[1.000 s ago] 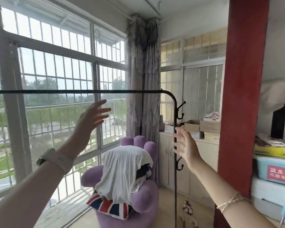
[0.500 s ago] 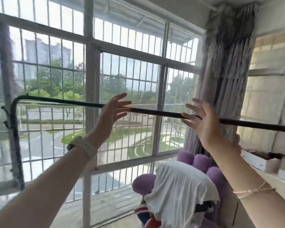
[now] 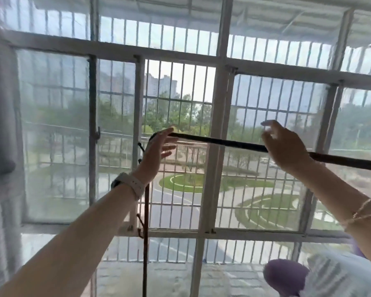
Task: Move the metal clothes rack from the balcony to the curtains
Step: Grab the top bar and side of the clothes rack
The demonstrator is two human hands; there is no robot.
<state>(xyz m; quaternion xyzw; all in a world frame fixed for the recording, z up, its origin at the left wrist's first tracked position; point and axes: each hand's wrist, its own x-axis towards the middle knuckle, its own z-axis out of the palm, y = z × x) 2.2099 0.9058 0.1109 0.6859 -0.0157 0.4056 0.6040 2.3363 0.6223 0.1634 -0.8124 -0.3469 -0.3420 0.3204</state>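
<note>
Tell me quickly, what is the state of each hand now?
Left hand: open, fingers spread at the corner of the metal clothes rack, not gripping.
Right hand: open, against the rack's top bar, not closed on it.

Bright daylight pours straight at us through the window [image 3: 180, 116], so we're backlit and the rack [image 3: 219, 142] reads as a dark line. Sky glare washes out the upper panes. We see motion blur on the right hand [image 3: 285, 146], and smeared, bowed frame lines toward the edges.
</note>
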